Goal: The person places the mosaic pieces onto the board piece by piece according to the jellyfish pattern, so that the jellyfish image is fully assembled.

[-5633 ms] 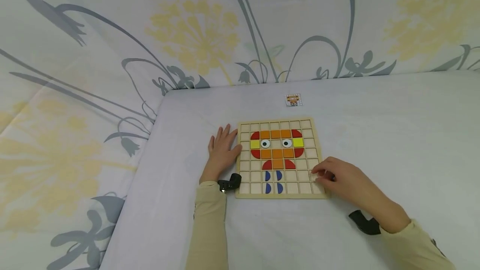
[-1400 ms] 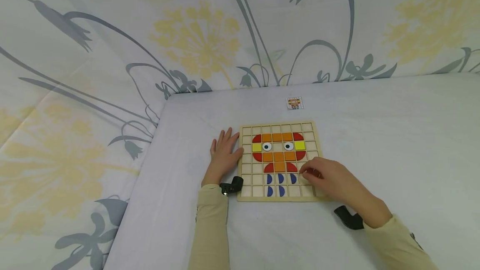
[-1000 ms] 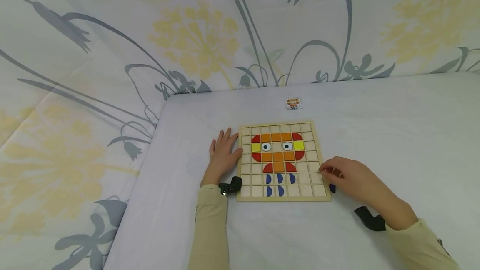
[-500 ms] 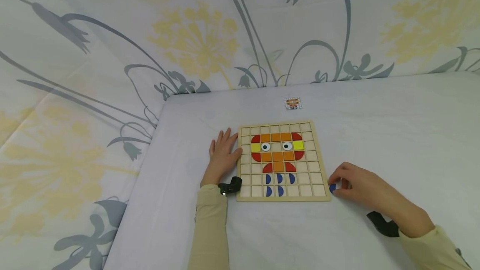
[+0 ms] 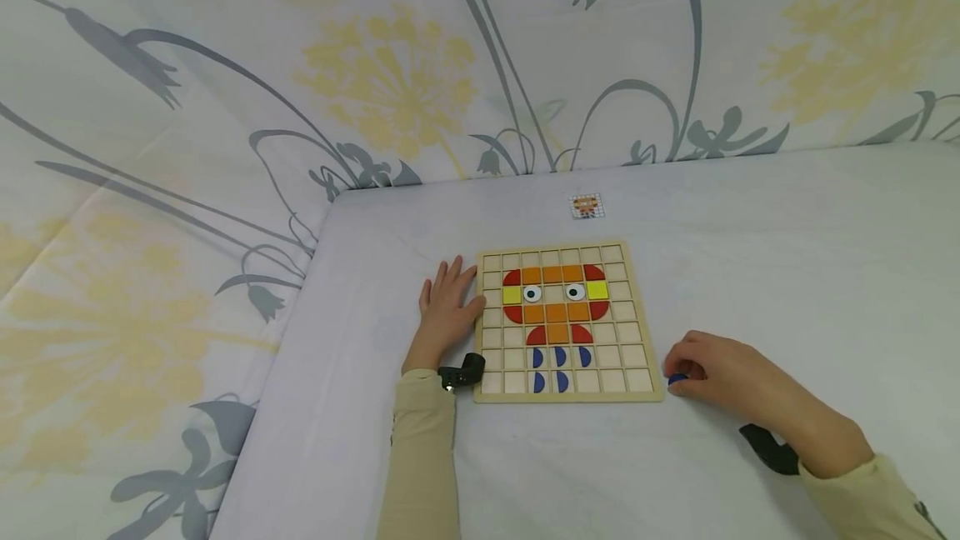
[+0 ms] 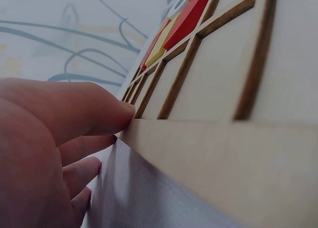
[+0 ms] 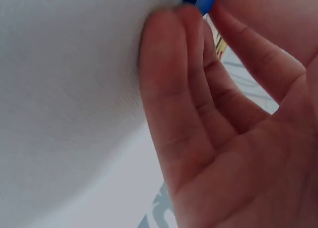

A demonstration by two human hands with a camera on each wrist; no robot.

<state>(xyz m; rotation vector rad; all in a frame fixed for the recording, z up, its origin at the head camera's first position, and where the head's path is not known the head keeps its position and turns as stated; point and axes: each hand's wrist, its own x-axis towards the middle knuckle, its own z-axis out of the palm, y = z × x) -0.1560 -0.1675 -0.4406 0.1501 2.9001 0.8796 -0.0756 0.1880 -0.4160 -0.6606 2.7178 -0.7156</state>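
Note:
On the white-covered surface lies a wooden grid board (image 5: 570, 397) with coloured pieces forming a figure. Red, orange and yellow pieces and two eye discs fill its upper part. Below them sit several blue half-circles (image 5: 537, 357), three in one row and two in the lowest. My left hand (image 5: 444, 315) lies flat at the board's left edge, its thumb touching the rim (image 6: 218, 143) in the left wrist view. Right of the board, my right hand (image 5: 723, 373) pinches a small blue piece (image 5: 677, 378) between thumb and fingers; the fingers partly hide its shape, also in the right wrist view (image 7: 203, 0).
A small picture card (image 5: 587, 207) with a similar figure on a grid lies behind the board. A flower-patterned cloth (image 5: 405, 82) hangs at the back and left. Each wrist wears a black camera mount (image 5: 462, 372).
A third blue half-circle has come into the upper blue row. My right hand has moved right off the board to a blue piece beside it, which has shifted slightly. The left hand stays.

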